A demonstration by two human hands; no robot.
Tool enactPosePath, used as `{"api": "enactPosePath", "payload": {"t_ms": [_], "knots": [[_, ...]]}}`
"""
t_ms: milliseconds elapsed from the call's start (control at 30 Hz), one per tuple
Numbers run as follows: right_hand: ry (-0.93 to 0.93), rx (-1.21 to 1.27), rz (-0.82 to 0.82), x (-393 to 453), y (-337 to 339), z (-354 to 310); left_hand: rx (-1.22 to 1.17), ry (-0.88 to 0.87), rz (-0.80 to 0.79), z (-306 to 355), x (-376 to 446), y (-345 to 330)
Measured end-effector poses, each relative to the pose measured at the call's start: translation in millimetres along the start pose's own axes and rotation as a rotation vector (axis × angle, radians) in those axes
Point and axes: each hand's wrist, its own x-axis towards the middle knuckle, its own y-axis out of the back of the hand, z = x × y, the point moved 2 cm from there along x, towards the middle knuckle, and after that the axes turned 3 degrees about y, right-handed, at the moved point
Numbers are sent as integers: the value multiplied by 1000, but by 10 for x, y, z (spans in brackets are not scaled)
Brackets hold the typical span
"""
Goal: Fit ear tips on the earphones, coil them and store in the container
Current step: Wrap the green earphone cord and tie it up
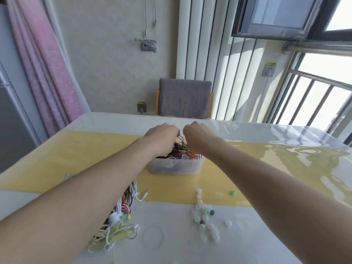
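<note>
A translucent plastic container (190, 167) stands mid-table, filled with coiled earphones (183, 152) in red, green and white. My left hand (162, 133) and my right hand (196, 134) hover close together over its far side, fingers curled down onto a dark earphone cable (181, 140) rising from the pile. What the fingertips pinch is hidden behind the knuckles. A tangle of loose earphones (122, 220), yellow, white and red, lies under my left forearm near the front. Several loose ear tips (204, 216), mostly clear, some green and black, are scattered at front right.
A clear rubber band (152, 237) lies near the front edge. One green ear tip (232, 193) sits apart to the right. The table (76, 149) has a glossy yellow and white cover. A grey chair (184, 99) stands behind the far edge, a window railing to the right.
</note>
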Motion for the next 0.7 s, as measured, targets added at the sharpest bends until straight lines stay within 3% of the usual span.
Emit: {"api": "enactPosePath", "payload": {"t_ms": [133, 233, 333, 400, 533, 600, 700], "knots": [[37, 42, 254, -46, 145, -107, -48, -4, 115, -106, -102, 86], [4, 327, 395, -152, 170, -263, -153, 26, 116, -227, -316, 260], [29, 659, 481, -403, 188, -480, -199, 80, -4, -376, -653, 448], [121, 801, 350, -571, 161, -649, -103, 91, -125, -465, -897, 489], [258, 767, -174, -875, 19, -1080, 32, 144, -365, -616, -1342, 370], [319, 698, -266, -999, -78, -1276, 7, 140, -291, -685, -1488, 308], [407, 621, -171, -1071, -224, -1402, -120, 147, -46, -735, -1602, 265]]}}
